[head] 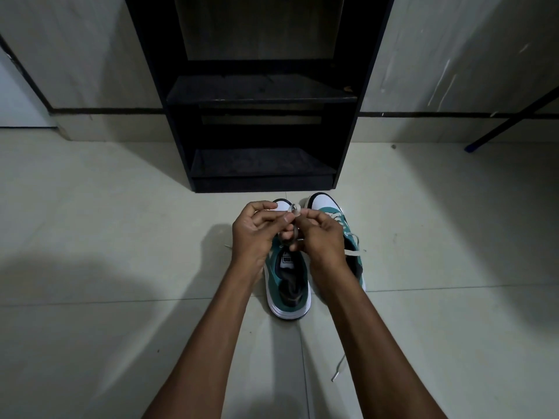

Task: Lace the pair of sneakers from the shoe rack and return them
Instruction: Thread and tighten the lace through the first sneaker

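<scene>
Two teal and white sneakers stand side by side on the floor, toes toward the rack. Above the left sneaker [287,285], my left hand [257,231] and my right hand [320,237] meet, both pinching its white lace [295,210], which forms a small loop between the fingertips. My hands hide the lacing area of that shoe. The right sneaker [328,207] lies partly under my right forearm; its laces show crossed near the toe, and a loose lace end [338,367] trails on the floor.
A black shoe rack [263,95] with bare shelves stands just beyond the shoes against the wall. A dark slanted bar with a blue foot [472,146] reaches the floor at the right. Pale tiled floor surrounds the shoes.
</scene>
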